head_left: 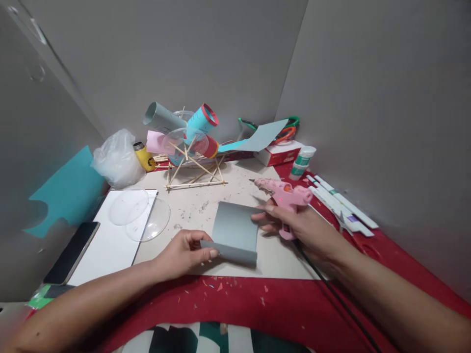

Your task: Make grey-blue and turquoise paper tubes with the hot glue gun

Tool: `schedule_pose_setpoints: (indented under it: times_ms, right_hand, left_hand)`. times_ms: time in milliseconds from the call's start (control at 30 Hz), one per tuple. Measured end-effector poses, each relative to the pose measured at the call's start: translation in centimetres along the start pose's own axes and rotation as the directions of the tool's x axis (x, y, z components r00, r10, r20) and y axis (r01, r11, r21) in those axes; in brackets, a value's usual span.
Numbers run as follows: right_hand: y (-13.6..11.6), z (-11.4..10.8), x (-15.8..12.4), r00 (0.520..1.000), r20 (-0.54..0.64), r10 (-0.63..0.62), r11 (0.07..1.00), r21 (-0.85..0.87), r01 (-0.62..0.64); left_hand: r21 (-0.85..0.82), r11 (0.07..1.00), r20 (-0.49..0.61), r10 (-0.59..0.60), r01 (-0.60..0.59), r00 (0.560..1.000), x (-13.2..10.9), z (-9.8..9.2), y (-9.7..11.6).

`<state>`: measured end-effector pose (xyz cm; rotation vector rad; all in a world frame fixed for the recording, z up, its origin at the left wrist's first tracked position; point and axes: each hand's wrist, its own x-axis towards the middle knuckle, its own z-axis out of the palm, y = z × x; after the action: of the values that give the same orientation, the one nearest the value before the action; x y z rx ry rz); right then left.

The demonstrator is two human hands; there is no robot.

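**Worktop** (235, 299), one: it is carrying a red cloth with a pale board on top, and grey walls are closing it in on the left, far and right sides.

**White sheet** (106, 250), one: it is lying near left. One dark phone (71, 252) is resting at its left edge and two clear discs (128, 206) are overlapping at its far right corner.

**Stick frame** (193, 169), one: it is standing at the far centre and bearing several paper tubes.

**Grey sheet** (235, 225), one: it is lying at the centre of the board, directly between the two hands. Its near edge is turning up in a fold whose long axis is running left to right.

**Left hand** (182, 252): it is touching the sheet at the near left corner. Its grip is pinching the left end of the fold between thumb and fingers.

**Right hand** (305, 230): it is resting at the sheet's right edge with its fingers stretching out flat onto the paper. Both hands are equally close to the sheet, each touching it.

**Pink glue gun** (285, 196), one: it is sitting under the right hand, just right of the sheet. Its nozzle is pointing left and far, and a black cable (331, 289) is trailing toward the near side. Whether the grip is closing round the handle cannot be told.

**White strips** (344, 206), several: they are lying at the far right.
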<state>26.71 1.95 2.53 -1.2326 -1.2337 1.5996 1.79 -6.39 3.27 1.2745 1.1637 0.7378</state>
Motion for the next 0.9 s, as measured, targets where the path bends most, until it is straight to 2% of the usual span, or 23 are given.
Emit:
schedule_pose_setpoints:
  times_ms: [67,133,267,400,567,667,733,800,833,900]
  right_hand:
    - [0.0,0.1,-0.7,0.996,0.035,-0.087,0.995,-0.037,0.088]
    - [0.1,0.1,-1.3,0.983,0.07,-0.17,0.982,-0.067,0.174]
    - [0.2,0.2,-2.3,0.939,0.108,-0.325,0.934,-0.115,0.337]
    - [0.4,0.1,-2.7,0.885,0.137,-0.445,0.853,-0.234,0.466]
    - [1.3,-0.8,-2.4,0.8,0.197,-0.567,0.662,-0.47,0.585]
    - [2.0,-1.4,-1.9,0.739,0.281,-0.612,0.484,-0.606,0.631]
    - [2.2,-1.6,-1.7,0.685,0.352,-0.638,0.376,-0.634,0.676]
    - [2.4,-1.7,-1.5,0.652,0.389,-0.651,0.334,-0.624,0.706]
    - [2.5,-1.7,-1.5,0.654,0.393,-0.646,0.342,-0.617,0.709]
    - [2.6,-1.7,-1.5,0.695,0.382,-0.609,0.4,-0.609,0.685]
  left_hand:
    - [-0.192,0.981,-0.049,-0.051,0.041,0.998,1.2,0.2,0.3]
    - [-0.31,0.95,-0.077,-0.067,0.04,0.995,2.3,0.5,0.6]
    - [-0.406,0.912,-0.105,-0.118,0.066,0.987,3.9,0.9,1.0]
    - [-0.481,0.866,-0.069,-0.19,0.135,0.979,4.4,0.7,1.1]
    - [-0.561,0.799,0.006,-0.255,0.215,0.967,4.7,0.0,0.8]
    - [-0.585,0.776,0.031,-0.267,0.235,0.963,5.1,-0.4,0.6]
    - [-0.6,0.762,0.047,-0.272,0.245,0.961,5.4,-0.5,0.4]
    - [-0.615,0.748,0.063,-0.27,0.25,0.961,5.7,-0.7,0.1]
    - [-0.622,0.741,0.072,-0.267,0.253,0.961,5.8,-0.8,0.0]
    - [-0.635,0.728,0.094,-0.258,0.257,0.962,5.9,-0.9,-0.3]
